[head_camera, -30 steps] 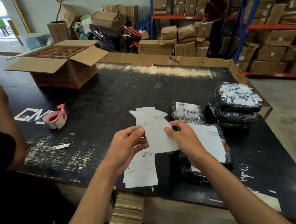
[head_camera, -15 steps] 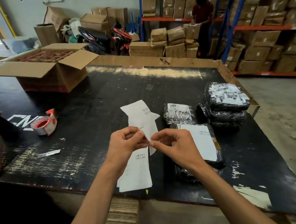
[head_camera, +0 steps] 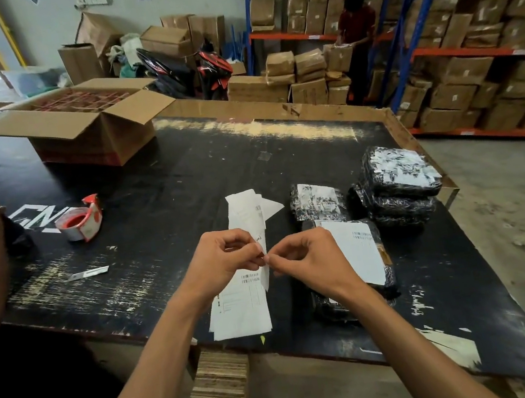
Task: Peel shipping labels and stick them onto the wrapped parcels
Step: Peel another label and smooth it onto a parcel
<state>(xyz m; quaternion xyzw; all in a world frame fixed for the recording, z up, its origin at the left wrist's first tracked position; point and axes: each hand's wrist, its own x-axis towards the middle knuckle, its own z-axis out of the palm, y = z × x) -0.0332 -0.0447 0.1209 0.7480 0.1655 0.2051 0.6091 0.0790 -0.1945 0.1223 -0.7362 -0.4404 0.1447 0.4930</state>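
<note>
A shipping label (head_camera: 260, 232) is pinched at one edge between the closed fingers of the left hand (head_camera: 226, 260) and right hand (head_camera: 309, 259), just left of a labelled wrapped parcel (head_camera: 358, 253).

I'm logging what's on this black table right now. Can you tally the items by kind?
Black plastic-wrapped parcels: at least 4, one nearest with a white label, one smaller behind it, a stack of at least two
Open brown cardboard boxes: 1
Red-and-white tape rolls: 1
Small silver blades: 1
White label sheets: cannot count, overlapping
Total without sheets: at least 7
</note>
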